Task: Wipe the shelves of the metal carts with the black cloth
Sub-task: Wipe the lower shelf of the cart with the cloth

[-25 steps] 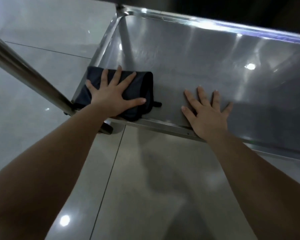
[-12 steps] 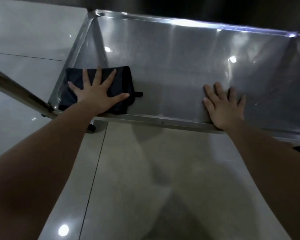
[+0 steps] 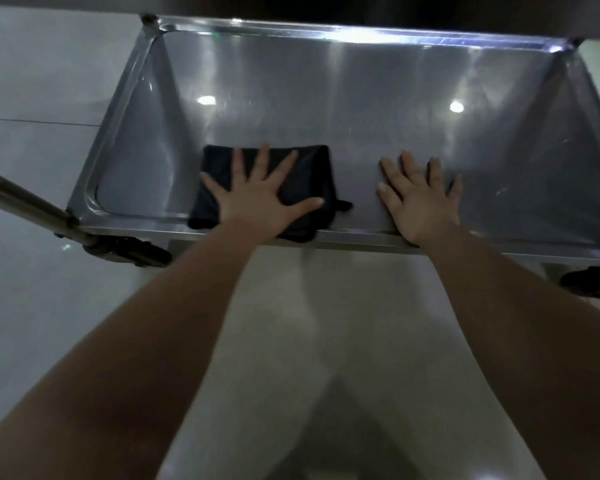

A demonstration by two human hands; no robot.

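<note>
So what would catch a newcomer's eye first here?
A shiny metal cart shelf fills the upper part of the view. Near its front edge the left hand presses flat, fingers spread, on a folded black cloth. The right hand lies flat on bare metal beside it.

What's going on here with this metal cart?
A person is wiping the cart's shelf. Their left hand presses flat, fingers spread, on a folded black cloth that lies near the shelf's front edge, a little left of centre. Their right hand rests flat on the bare metal beside the cloth, holding nothing. The cart stands on a shiny floor.
</note>
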